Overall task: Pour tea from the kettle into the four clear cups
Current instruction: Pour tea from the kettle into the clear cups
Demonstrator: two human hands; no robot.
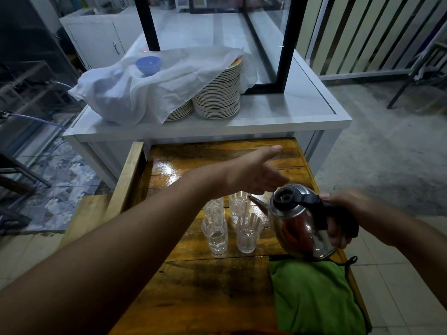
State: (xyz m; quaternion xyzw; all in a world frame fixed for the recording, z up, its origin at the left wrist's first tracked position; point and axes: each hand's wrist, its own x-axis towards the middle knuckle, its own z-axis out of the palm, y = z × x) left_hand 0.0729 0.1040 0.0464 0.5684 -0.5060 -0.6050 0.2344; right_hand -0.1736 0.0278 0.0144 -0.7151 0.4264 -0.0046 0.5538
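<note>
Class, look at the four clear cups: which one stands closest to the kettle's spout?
The far right cup, in the back row. The kettle spout tip nearly reaches its rim, while the other three cups stand further left or nearer the person.

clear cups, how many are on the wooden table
4, clustered two by two left of the kettle: back left, partly behind the left forearm, back right, front left, front right. None seems hidden.

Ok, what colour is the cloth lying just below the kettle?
Bright green cloth, on the wooden table's near right corner below the kettle; the head view shows it.
</note>
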